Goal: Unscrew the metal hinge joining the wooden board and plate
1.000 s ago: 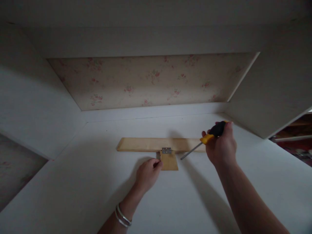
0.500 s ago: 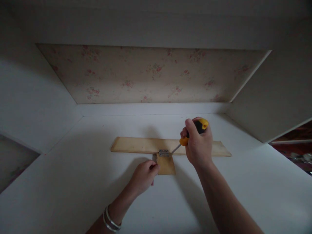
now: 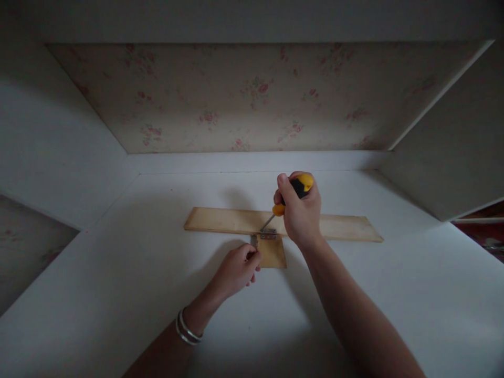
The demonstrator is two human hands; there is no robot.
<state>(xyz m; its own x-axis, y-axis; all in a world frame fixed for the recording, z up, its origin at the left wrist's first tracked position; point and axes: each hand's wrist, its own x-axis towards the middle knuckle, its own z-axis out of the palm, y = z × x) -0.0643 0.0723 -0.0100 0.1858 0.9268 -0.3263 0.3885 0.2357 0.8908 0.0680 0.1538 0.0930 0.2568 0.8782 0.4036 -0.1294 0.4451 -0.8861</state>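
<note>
My right hand is wrapped round the yellow-and-black handle of a screwdriver, held tilted. Its metal shaft runs down to the left, and the tip meets the upper left corner of a small metal hinge. This hinge spans the joint between a long wooden strip and a small wooden board below it. At the small board's left edge, my left hand is closed, thumb and fingers pinching that edge. Just above those fingers shows a small greyish metal piece, partly hidden.
The wood lies on a white surface. Beyond it rises a low white ledge below a flower-patterned panel. White side walls slope in at left and right. A dark red area shows at the far right.
The screwdriver tip has shifted from the hinge's right side to its upper left corner, my right hand moving left with it. My left hand stays at the small board. The camera view has shifted slightly.
</note>
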